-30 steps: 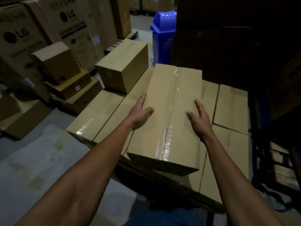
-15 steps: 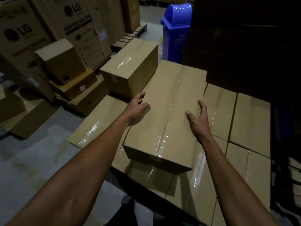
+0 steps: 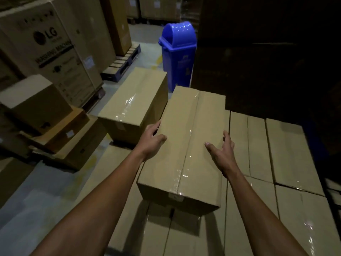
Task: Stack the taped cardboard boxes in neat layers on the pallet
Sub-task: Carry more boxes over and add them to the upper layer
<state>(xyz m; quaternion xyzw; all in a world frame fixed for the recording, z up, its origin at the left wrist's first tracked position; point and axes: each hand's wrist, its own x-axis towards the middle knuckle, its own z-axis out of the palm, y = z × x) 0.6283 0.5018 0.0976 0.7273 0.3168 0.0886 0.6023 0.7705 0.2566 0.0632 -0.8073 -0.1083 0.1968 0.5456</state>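
A long taped cardboard box (image 3: 186,145) lies lengthwise on a flat layer of taped boxes (image 3: 258,163); the pallet beneath is hidden. My left hand (image 3: 151,143) clasps the box's left top edge, thumb on top and fingers down the side. My right hand (image 3: 221,150) grips its right top edge, thumb on top. A second taped box (image 3: 134,106) stands on the layer just left of the held one, beside it with a narrow gap.
A blue swing-lid bin (image 3: 178,52) stands behind the boxes. Large printed cartons (image 3: 55,52) on a pallet line the far left. A loose pile of smaller cartons (image 3: 46,122) sits on the grey floor at left. Darkness fills the right.
The view has swung left and closer. The held box has shifted forward along the layer, and both hands stay on its edges.
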